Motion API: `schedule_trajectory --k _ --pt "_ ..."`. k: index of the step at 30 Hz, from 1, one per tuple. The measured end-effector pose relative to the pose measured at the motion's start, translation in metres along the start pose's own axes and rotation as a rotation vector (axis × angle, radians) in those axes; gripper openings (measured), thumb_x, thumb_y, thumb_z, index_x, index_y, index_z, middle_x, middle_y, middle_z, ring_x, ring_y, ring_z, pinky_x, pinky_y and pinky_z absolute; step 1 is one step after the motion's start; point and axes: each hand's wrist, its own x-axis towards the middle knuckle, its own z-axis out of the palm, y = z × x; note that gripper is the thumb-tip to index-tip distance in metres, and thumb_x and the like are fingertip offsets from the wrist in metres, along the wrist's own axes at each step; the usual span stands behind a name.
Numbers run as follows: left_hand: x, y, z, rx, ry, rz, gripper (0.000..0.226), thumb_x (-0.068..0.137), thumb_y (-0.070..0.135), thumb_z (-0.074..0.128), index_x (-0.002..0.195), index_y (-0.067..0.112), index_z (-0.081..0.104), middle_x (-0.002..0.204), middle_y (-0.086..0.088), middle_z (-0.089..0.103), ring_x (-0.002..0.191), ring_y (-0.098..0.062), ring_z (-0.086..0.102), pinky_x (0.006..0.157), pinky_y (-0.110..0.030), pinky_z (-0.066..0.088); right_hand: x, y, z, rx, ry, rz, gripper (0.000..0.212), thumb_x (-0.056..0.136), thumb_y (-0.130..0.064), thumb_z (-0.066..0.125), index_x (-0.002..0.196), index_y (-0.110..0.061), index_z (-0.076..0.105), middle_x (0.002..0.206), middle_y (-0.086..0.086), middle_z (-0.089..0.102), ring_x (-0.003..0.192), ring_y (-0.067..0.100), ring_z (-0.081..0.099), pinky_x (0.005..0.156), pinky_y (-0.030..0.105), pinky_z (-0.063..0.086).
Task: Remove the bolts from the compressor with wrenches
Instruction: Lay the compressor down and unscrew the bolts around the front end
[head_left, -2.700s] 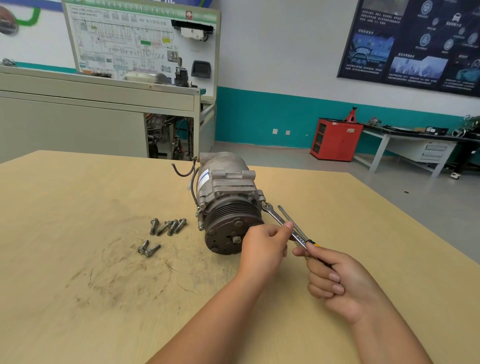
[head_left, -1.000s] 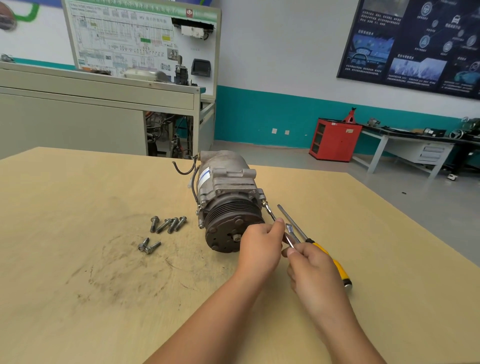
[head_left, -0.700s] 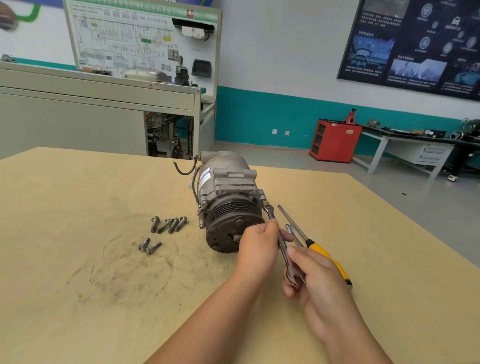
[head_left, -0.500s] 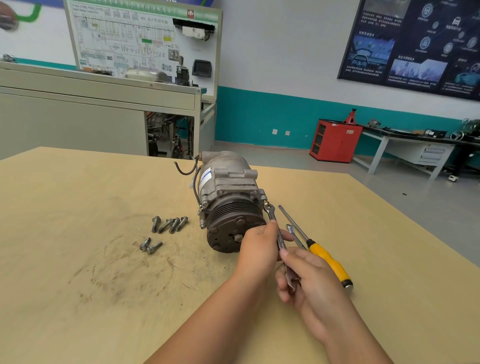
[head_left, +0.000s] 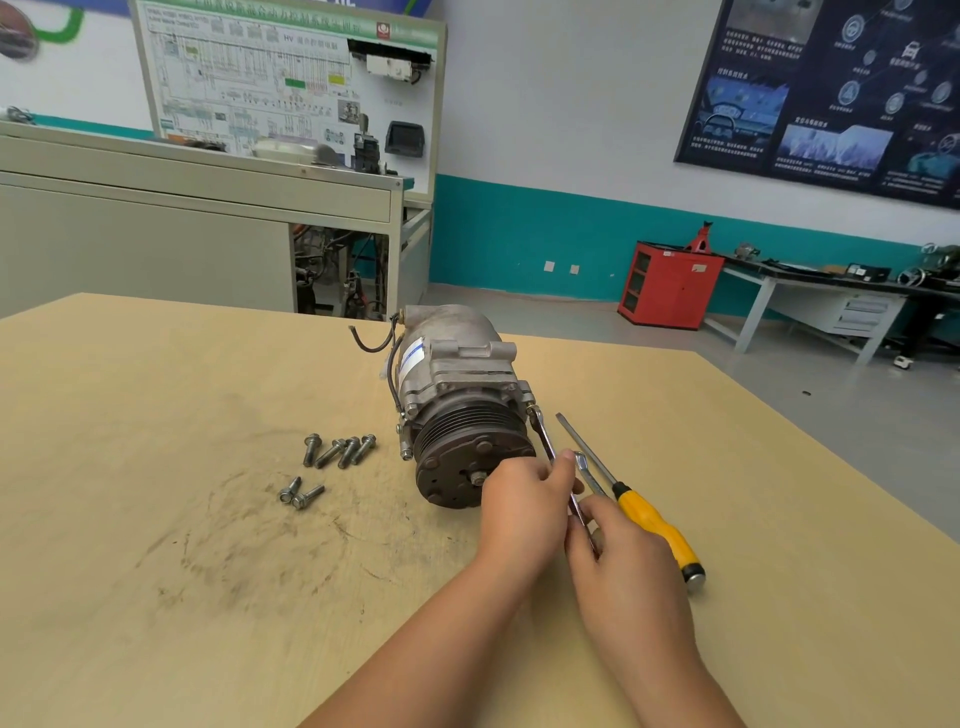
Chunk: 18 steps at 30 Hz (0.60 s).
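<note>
A grey compressor (head_left: 457, 384) lies on the wooden table (head_left: 156, 597), its dark pulley facing me. A slim steel wrench (head_left: 545, 441) has its head on a bolt at the compressor's front right lug. My left hand (head_left: 522, 512) pinches the wrench shaft just in front of the pulley. My right hand (head_left: 623, 566) grips the wrench's lower end. A second wrench (head_left: 587, 470) lies on the table beside my hands, partly hidden. Several removed bolts (head_left: 337, 452) lie to the left of the compressor, and two more bolts (head_left: 301, 493) lie nearer me.
A yellow-handled screwdriver (head_left: 654, 525) lies on the table right of my hands, tip pointing toward the compressor. Beyond the table stand a grey cabinet (head_left: 156, 228) with a wiring board, a red cabinet (head_left: 667, 283) and a workbench (head_left: 831, 301).
My right hand let go of the screwdriver, which now lies on the table, and took the wrench's lower end. The wrench handle swung down toward me. My left hand stayed on the shaft.
</note>
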Motion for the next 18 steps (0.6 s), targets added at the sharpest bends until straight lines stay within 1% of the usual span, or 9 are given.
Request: schedule_trajectory --k 2,4,6,8,10,11,14,16,18 --pt "0.001 0.001 0.000 -0.032 -0.015 -0.015 0.042 0.098 0.032 0.043 0.078 0.011 0.073 0.033 0.007 0.042 0.036 0.000 0.043 0.039 -0.012 0.028 0.002 0.003 0.000 0.153 -0.022 0.083 0.014 0.094 -0.026 0.052 0.094 -0.018 0.063 0.041 -0.010 0.041 0.042 0.005 0.040 0.043 0.014 0.034" --pt "0.001 0.002 0.001 -0.080 -0.033 -0.043 0.044 0.100 0.031 0.040 0.080 0.012 0.074 0.039 0.007 0.042 0.042 -0.003 0.043 0.046 -0.015 0.031 0.007 0.006 0.000 0.362 -0.080 0.209 0.024 0.094 -0.026 0.053 0.077 -0.011 0.062 0.038 -0.009 0.039 0.042 0.006 0.035 0.042 0.016 0.024" --pt "0.000 0.003 0.001 -0.175 -0.073 -0.097 0.045 0.100 0.032 0.039 0.080 0.013 0.074 0.043 0.008 0.039 0.048 -0.010 0.040 0.054 -0.025 0.032 0.011 0.007 -0.002 0.488 -0.134 0.292 0.028 0.094 -0.022 0.052 0.070 -0.011 0.060 0.037 -0.008 0.042 0.042 0.010 0.037 0.044 0.022 0.028" --pt "-0.001 0.004 0.001 -0.257 -0.109 -0.135 0.045 0.100 0.033 0.039 0.078 0.015 0.073 0.039 0.009 0.037 0.046 -0.011 0.036 0.054 -0.028 0.030 0.011 0.007 -0.004 0.543 -0.142 0.305 0.028 0.093 -0.020 0.052 0.068 -0.012 0.059 0.037 -0.002 0.049 0.034 0.012 0.043 0.041 0.022 0.033" --pt "-0.001 0.005 0.001 -0.259 -0.105 -0.130 0.045 0.099 0.035 0.040 0.074 0.016 0.072 0.042 0.007 0.038 0.046 -0.012 0.036 0.053 -0.028 0.029 0.011 0.008 -0.006 0.560 -0.106 0.277 0.027 0.092 -0.019 0.054 0.067 -0.012 0.059 0.040 0.003 0.053 0.033 0.015 0.047 0.041 0.022 0.036" --pt "-0.001 0.005 0.002 -0.227 -0.084 -0.110 0.046 0.098 0.037 0.041 0.073 0.014 0.072 0.048 0.001 0.039 0.050 -0.015 0.037 0.055 -0.028 0.029 0.010 0.008 -0.006 0.561 -0.079 0.256 0.027 0.092 -0.018 0.055 0.066 -0.012 0.059 0.040 0.004 0.054 0.033 0.017 0.048 0.041 0.022 0.037" --pt "-0.001 0.001 0.003 -0.119 -0.007 -0.013 0.052 0.094 0.045 0.048 0.074 0.002 0.068 0.063 -0.010 0.038 0.060 -0.017 0.034 0.059 -0.028 0.027 0.010 0.008 -0.009 0.536 0.004 0.196 0.028 0.090 -0.015 0.057 0.062 -0.013 0.058 0.042 0.007 0.056 0.034 0.019 0.050 0.039 0.020 0.039" --pt "-0.001 0.000 0.003 -0.101 0.001 0.013 0.055 0.090 0.049 0.053 0.075 -0.001 0.069 0.062 -0.009 0.035 0.057 -0.016 0.029 0.056 -0.028 0.023 0.011 0.008 -0.011 0.468 0.049 0.156 0.026 0.089 -0.015 0.058 0.063 -0.013 0.058 0.044 0.007 0.058 0.036 0.019 0.053 0.043 0.025 0.042" --pt "0.000 0.001 0.003 -0.080 0.005 0.026 0.057 0.088 0.051 0.055 0.074 -0.002 0.068 0.058 -0.007 0.031 0.054 -0.016 0.024 0.053 -0.029 0.020 0.012 0.007 -0.012 0.366 0.100 0.104 0.022 0.088 -0.014 0.058 0.066 -0.013 0.056 0.048 0.007 0.059 0.045 0.025 0.057 0.051 0.031 0.046"
